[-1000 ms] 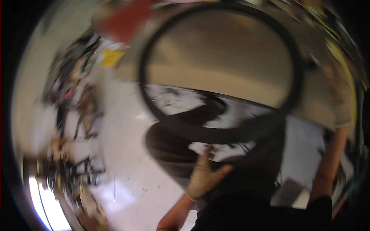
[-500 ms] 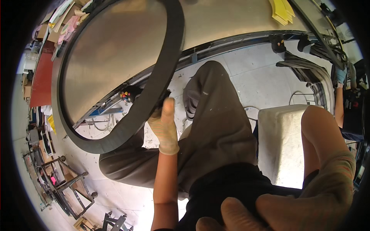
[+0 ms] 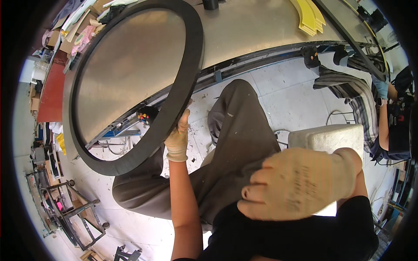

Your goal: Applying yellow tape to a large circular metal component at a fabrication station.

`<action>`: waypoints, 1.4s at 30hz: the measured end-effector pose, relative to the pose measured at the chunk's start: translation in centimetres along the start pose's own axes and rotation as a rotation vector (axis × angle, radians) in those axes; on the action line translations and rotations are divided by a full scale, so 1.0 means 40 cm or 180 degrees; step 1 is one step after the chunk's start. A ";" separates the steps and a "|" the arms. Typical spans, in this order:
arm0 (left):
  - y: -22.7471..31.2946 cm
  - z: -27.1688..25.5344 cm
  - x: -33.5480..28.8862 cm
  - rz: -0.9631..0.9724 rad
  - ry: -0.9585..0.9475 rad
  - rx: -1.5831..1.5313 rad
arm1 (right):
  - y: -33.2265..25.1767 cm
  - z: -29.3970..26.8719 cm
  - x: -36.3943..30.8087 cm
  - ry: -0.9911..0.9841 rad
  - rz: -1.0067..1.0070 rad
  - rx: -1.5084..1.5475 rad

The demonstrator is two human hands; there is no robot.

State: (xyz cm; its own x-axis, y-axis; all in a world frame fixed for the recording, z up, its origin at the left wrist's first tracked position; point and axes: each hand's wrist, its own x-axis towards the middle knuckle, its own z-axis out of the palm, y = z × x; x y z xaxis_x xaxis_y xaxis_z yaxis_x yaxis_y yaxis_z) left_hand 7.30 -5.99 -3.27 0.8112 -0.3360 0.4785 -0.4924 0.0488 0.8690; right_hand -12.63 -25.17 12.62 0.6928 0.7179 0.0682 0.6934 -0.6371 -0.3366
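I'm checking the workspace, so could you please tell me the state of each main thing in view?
Black ring: held, overhanging the bench
Left hand: gloved, gripping the ring
Right hand: gloved, palm hidden
Yellow strips: stacked on the bench
White block: partly hidden behind the right hand

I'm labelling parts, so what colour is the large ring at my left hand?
The ring is dark grey, nearly black; head view shows it best.

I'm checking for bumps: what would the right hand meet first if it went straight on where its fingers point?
From the right hand, the line passes over the lap and seems to reach the left forearm first. Depth is unclear, so it might pass above instead.
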 end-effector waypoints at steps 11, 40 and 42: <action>-0.116 -0.142 -0.102 -0.0963 -0.0530 0.2365 | 0.089 0.068 0.099 -0.0144 -0.0055 0.0585; 0.094 -0.835 0.073 -0.3274 0.2838 -0.0915 | 1.048 -0.281 0.948 0.0776 0.3476 -0.0426; 0.144 -0.759 0.113 -0.3423 0.3455 -0.0732 | 1.052 -0.268 0.946 0.0600 0.3537 -0.0420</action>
State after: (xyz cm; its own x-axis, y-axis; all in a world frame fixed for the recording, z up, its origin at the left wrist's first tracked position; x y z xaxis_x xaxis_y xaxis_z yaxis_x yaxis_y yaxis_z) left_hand 17.71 21.34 7.73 0.6207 0.5109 -0.5948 0.4294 0.4132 0.8030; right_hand 44.91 -27.82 11.11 0.9486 -0.3101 -0.0625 -0.3163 -0.9278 -0.1979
